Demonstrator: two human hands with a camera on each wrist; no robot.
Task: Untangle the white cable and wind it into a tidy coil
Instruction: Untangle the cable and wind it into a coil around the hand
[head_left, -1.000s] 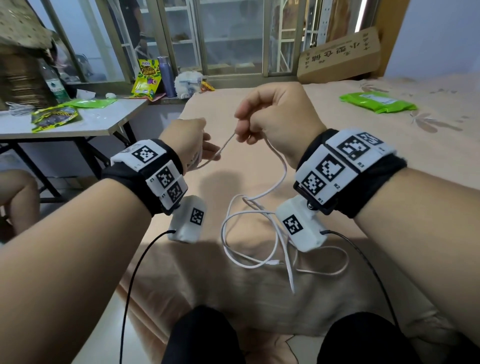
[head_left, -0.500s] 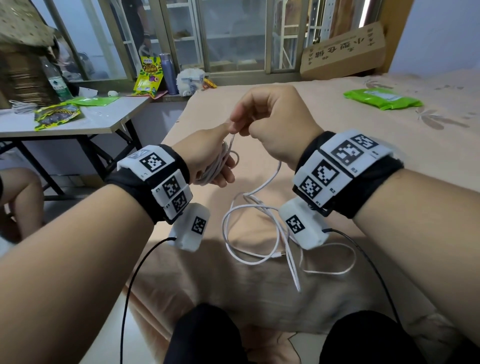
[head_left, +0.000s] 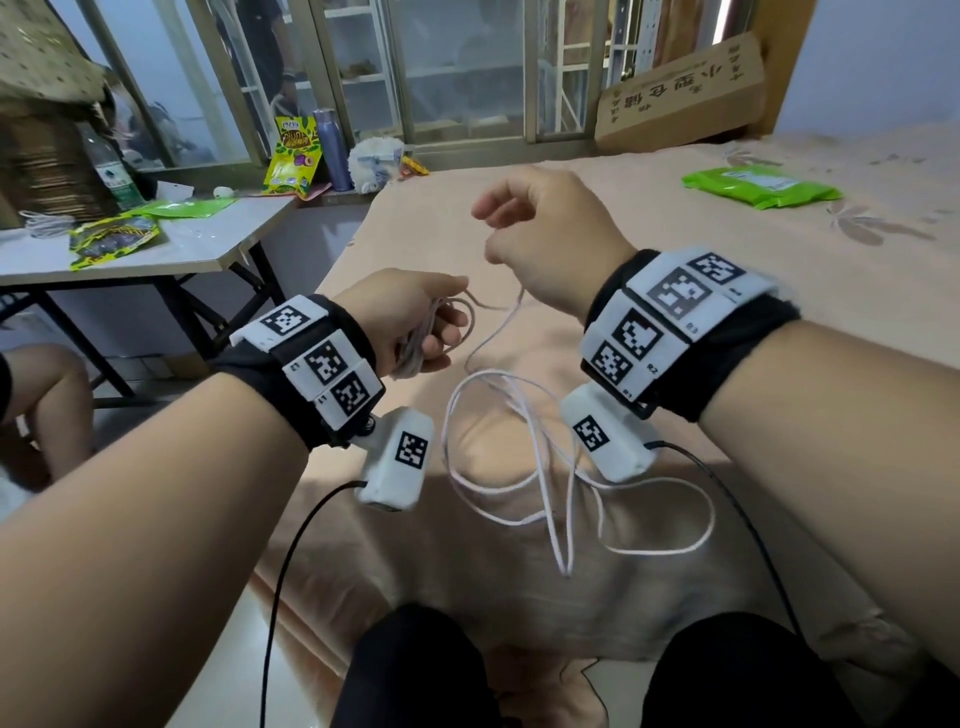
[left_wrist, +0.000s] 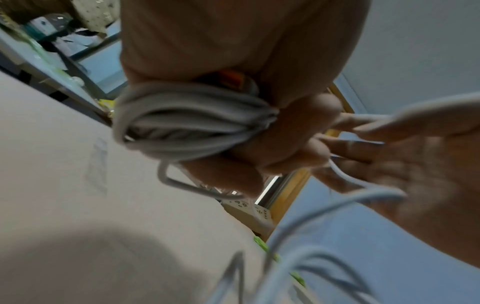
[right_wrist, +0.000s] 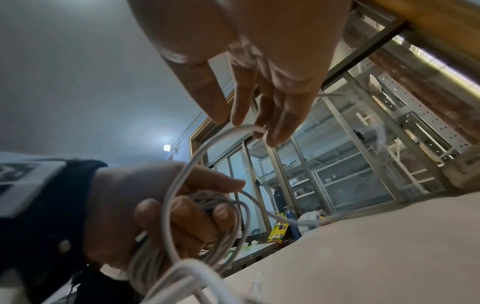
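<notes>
The white cable is partly wound: a bundle of turns (head_left: 415, 349) sits in my left hand (head_left: 410, 319), whose fingers curl round it (left_wrist: 192, 121). From the bundle a strand runs up to my right hand (head_left: 545, 234), which is raised above and to the right. In the right wrist view its fingers (right_wrist: 275, 115) are stretched out, the thumb stands apart, and the strand (right_wrist: 233, 131) lies across the fingertips. The rest of the cable (head_left: 519, 519) lies in loose crossing loops on the beige bed (head_left: 779, 291) below both wrists.
A grey table (head_left: 182, 244) with snack bags and a bottle stands at the left, and another person's knee (head_left: 47, 405) shows beside it. A green packet (head_left: 758, 187) lies on the bed, with a cardboard box (head_left: 680, 98) by the window. My knees are at the bed's near edge.
My right hand has lifted away from the left and its pinch has loosened into spread fingers. The left hand has dropped a little with the bundle in it.
</notes>
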